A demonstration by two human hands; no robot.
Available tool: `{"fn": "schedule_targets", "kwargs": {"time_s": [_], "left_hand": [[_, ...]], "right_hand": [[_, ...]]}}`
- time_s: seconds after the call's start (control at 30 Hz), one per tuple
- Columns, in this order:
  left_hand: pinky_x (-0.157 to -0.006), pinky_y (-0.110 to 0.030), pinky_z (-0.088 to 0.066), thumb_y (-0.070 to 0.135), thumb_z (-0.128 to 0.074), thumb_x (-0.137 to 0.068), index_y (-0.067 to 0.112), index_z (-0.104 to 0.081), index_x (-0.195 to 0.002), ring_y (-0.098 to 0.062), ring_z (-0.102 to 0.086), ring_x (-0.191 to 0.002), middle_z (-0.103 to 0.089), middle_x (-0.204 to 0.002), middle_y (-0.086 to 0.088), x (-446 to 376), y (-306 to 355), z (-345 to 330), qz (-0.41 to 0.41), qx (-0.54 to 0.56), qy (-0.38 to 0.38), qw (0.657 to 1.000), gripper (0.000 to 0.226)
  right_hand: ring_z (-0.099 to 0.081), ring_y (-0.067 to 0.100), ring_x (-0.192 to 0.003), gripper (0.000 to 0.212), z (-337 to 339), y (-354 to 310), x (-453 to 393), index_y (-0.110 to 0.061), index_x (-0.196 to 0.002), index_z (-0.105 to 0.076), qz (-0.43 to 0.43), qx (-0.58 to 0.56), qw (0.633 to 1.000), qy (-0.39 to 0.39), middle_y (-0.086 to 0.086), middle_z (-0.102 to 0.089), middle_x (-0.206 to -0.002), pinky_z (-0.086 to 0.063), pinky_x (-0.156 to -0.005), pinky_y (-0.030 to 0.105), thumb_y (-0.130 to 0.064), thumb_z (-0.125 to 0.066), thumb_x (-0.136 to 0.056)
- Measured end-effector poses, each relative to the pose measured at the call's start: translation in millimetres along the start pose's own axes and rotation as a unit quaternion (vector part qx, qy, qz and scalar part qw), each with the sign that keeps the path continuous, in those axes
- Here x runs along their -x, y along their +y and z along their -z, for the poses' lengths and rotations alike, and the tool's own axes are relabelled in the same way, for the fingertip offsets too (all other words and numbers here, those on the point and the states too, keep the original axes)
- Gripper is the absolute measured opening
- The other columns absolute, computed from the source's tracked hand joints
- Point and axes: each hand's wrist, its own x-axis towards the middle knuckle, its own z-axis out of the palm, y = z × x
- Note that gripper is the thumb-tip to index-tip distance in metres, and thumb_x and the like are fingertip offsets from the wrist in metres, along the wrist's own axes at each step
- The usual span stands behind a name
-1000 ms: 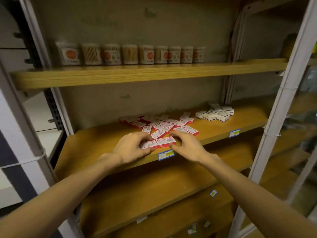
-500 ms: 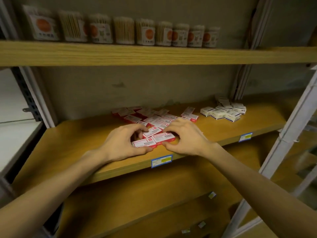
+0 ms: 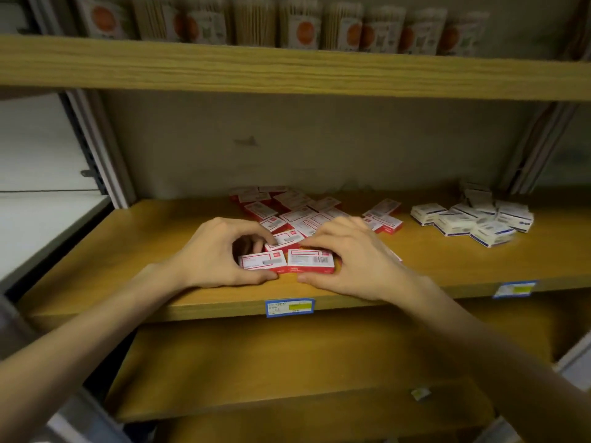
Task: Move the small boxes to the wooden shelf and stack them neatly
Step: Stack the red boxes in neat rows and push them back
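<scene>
Drawing closer along the wooden shelf (image 3: 134,251), left hand (image 3: 217,254) and right hand (image 3: 345,260) pinching two light, stiff red boxes (image 3: 287,262) by their edges, squaring them together.

This looks like a small shop or its stockroom. Goods sit on tiered wooden shelves (image 3: 128,244) held by pale metal uprights (image 3: 105,148). Printed price labels (image 3: 289,306) are stuck to the near edge of the middle board, one near the centre and another far right. Stock is kept in multiples: a row of identical clear tubs of cotton swabs (image 3: 300,25) on the upper board, a heap of red-and-white small boxes (image 3: 294,215) mid-shelf, and a cluster of white boxes (image 3: 470,219) to the right.
</scene>
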Motion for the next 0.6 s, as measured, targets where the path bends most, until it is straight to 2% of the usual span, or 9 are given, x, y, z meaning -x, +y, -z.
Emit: {"fn": "schedule_targets", "kwargs": {"time_s": [0.07,0.17,0.23,0.37,0.43,0.5,0.57,0.6], "left_hand": [[-0.065,-0.035,-0.057,0.071,-0.078,-0.069,0.033,-0.071,-0.11,-0.01,-0.068,-0.087,-0.069,-0.09,0.019,1.1,-0.9,1.8,0.006,0.006,0.001,1.0,0.056],[-0.064,-0.035,-0.056,0.073,-0.078,-0.068,0.033,-0.071,-0.11,-0.012,-0.068,-0.084,-0.069,-0.088,0.017,3.5,-1.5,1.2,0.004,0.011,-0.002,1.0,0.058],[-0.063,-0.035,-0.056,0.071,-0.079,-0.068,0.033,-0.071,-0.109,-0.012,-0.068,-0.082,-0.069,-0.087,0.017,2.1,-1.1,0.8,-0.003,0.008,0.002,1.0,0.057],[-0.064,-0.037,-0.055,0.069,-0.079,-0.069,0.032,-0.072,-0.108,-0.011,-0.067,-0.082,-0.069,-0.088,0.019,-0.2,-0.9,0.2,-0.006,-0.006,0.011,1.0,0.055],[-0.065,-0.037,-0.056,0.07,-0.078,-0.069,0.032,-0.073,-0.107,-0.01,-0.068,-0.082,-0.069,-0.088,0.019,1.8,-0.5,-0.8,-0.005,-0.007,0.011,1.0,0.054],[-0.066,-0.038,-0.056,0.07,-0.077,-0.07,0.032,-0.073,-0.107,-0.01,-0.068,-0.084,-0.068,-0.089,0.02,3.8,-0.1,-1.2,-0.008,-0.006,0.009,1.0,0.054],[-0.067,-0.039,-0.057,0.072,-0.074,-0.071,0.032,-0.073,-0.107,-0.01,-0.068,-0.087,-0.068,-0.091,0.021,3.6,-0.7,-1.2,-0.015,-0.015,0.006,1.0,0.054],[-0.067,-0.039,-0.057,0.072,-0.073,-0.071,0.032,-0.073,-0.107,-0.009,-0.068,-0.089,-0.068,-0.093,0.022,2.4,-1.1,-1.2,-0.014,-0.016,0.007,1.0,0.054]], "right_hand": [[-0.045,0.005,-0.117,0.074,-2.5,-2.3,-5.6,-0.034,-0.139,-0.058,0.021,0.001,1.0,-0.001,-0.016,-0.059,-0.124,-0.031,-0.102,0.029,-0.082,-0.047,-0.084],[-0.049,0.007,-0.111,0.059,-10.2,-9.4,-7.5,-0.031,-0.135,-0.063,0.063,-0.012,0.998,0.018,-0.015,-0.065,-0.119,-0.033,-0.095,0.029,-0.069,-0.049,-0.092],[-0.05,0.006,-0.111,0.051,-12.0,-11.0,-7.6,-0.032,-0.135,-0.064,0.062,-0.04,0.997,0.035,-0.016,-0.067,-0.122,-0.036,-0.091,0.029,-0.061,-0.056,-0.093],[-0.054,0.004,-0.104,0.053,-11.2,-11.6,-5.3,-0.025,-0.134,-0.063,0.068,-0.085,0.988,0.112,-0.012,-0.069,-0.117,-0.045,-0.088,0.034,-0.05,-0.07,-0.088],[-0.058,0.002,-0.103,0.061,-8.0,-12.4,-3.4,-0.021,-0.14,-0.057,0.059,-0.157,0.972,0.165,-0.007,-0.068,-0.115,-0.051,-0.087,0.032,-0.039,-0.076,-0.086],[-0.066,0.011,-0.104,0.071,-3.1,-10.9,0.0,-0.016,-0.146,-0.049,0.021,-0.271,0.94,0.205,-0.003,-0.066,-0.115,-0.056,-0.09,0.032,-0.025,-0.081,-0.084],[-0.068,0.017,-0.103,0.074,0.0,-5.8,3.1,-0.012,-0.146,-0.046,-0.011,-0.35,0.911,0.217,0.0,-0.065,-0.113,-0.056,-0.094,0.033,-0.016,-0.082,-0.082],[-0.068,0.017,-0.104,0.073,1.1,-4.3,3.4,-0.012,-0.146,-0.047,-0.019,-0.363,0.909,0.204,0.0,-0.064,-0.112,-0.056,-0.095,0.033,-0.015,-0.082,-0.081]]}}
